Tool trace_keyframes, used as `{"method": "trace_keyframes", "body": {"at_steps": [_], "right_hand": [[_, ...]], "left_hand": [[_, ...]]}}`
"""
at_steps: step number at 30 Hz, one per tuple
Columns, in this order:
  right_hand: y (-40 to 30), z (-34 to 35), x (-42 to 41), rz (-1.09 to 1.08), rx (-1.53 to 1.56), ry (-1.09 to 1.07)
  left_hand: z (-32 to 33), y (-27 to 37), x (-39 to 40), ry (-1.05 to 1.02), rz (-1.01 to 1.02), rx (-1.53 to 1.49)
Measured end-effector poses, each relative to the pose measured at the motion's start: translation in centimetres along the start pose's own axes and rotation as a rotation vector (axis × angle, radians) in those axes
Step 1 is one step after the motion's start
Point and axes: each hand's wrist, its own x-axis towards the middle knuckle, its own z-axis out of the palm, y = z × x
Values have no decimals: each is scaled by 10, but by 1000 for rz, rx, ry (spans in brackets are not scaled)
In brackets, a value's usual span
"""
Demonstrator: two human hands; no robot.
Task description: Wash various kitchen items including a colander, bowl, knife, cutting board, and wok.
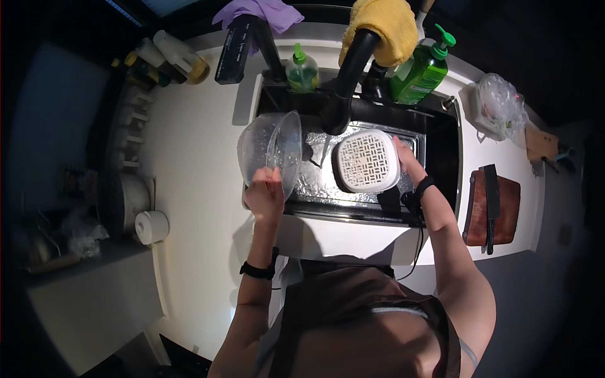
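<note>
Over the left side of the black sink [442, 156], my left hand [264, 193] grips the near rim of a clear plastic bowl [257, 141], which is tilted on its side and wet. My right hand [401, 153] holds a white slotted plastic basket [366, 160] by its right edge, above the sink floor. The basket's slotted face is turned up towards me; its other side is hidden. Between the two vessels, the black faucet [338, 108] points down into the sink, and a thin streak that looks like water shows below it.
A yellow cloth [378, 28] is draped on the faucet. Behind the sink stand a soap pump bottle [302, 71] and a larger green pump bottle [423, 71]. On the right counter, a cleaver [491, 198] lies across a wooden cutting board [510, 208]. Near it sits a plastic bag [501, 106].
</note>
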Motion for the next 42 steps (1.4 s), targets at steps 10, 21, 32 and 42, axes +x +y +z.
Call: {"method": "trace_keyframes", "body": {"at_steps": [10,21,32,42], "right_hand": [[-29,106,-30,355,333,-410],[-25,94,-52,295,513,-304],[-35,94,-76,225,475,-285],[1,98,-35,148,627,-224]], "left_hand": [[-6,-12,-11,102,47,-23],[2,-9,-8,29,-10,-31],[53,-48,21,-317,-50,260],[57,-53,25,-397,-103,283]]}}
